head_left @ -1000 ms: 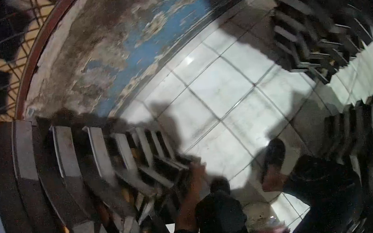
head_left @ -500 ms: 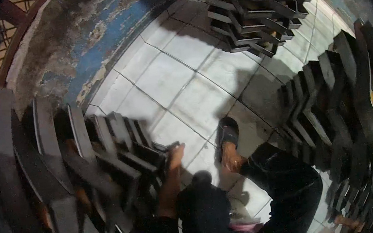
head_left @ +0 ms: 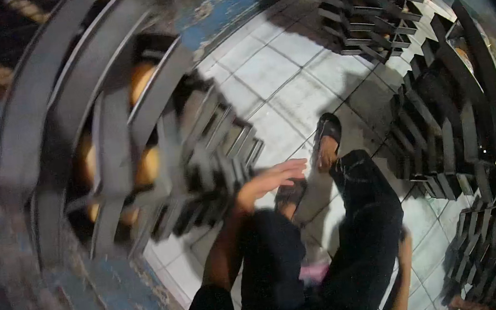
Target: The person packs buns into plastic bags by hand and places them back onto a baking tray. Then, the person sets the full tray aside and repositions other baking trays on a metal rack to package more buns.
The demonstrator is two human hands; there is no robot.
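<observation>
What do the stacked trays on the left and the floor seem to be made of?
Stacked trays: probably metal, matt dark grey, since the walls look thin and their edges catch light; dark plastic is possible.
Floor: likely glazed ceramic tile, pale with dark joint lines.

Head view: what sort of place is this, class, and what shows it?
Probably a bakery's work or storage area: tall stacks of dark trays, rounded golden pieces resembling buns inside some, and a tiled floor.
</observation>
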